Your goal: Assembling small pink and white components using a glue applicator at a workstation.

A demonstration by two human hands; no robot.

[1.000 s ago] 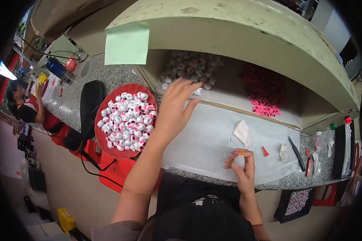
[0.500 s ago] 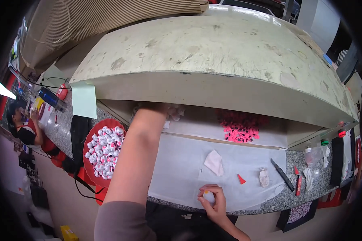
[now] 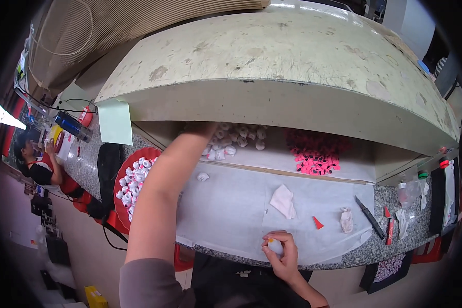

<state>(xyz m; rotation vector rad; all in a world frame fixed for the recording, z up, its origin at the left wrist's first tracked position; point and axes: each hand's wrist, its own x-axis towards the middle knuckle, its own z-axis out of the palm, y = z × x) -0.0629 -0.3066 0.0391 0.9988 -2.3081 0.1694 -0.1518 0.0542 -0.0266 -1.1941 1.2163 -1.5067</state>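
Observation:
My left forearm [image 3: 164, 187] reaches under the cream-coloured cabinet top [image 3: 272, 56]; the hand itself is hidden inside the low opening. Beside that wrist lies a heap of small white rounded pieces [image 3: 236, 137]. One stray white piece [image 3: 203, 176] rests on the white sheet [image 3: 226, 205] in front of the opening. Near the sheet's front edge, my right hand [image 3: 286, 254] is closed around a small white rounded piece [image 3: 275, 247] with an orange-yellow spot. Its exact kind is unclear. A red scalloped bowl [image 3: 119, 205] left of my arm holds many white-and-pink pieces.
Pink pieces with dark spots [image 3: 318, 159] are heaped in the opening's right part. On the sheet lie a folded pale cloth [image 3: 283, 201], a red triangular piece [image 3: 318, 223] and a crumpled wad [image 3: 346, 219]. A black pen-like tool [image 3: 369, 217] lies at right. Another person [image 3: 41, 164] sits far left.
The view has shifted slightly. My left forearm has moved left relative to the opening, uncovering more white pieces and the stray one on the sheet. My right hand keeps its hold.

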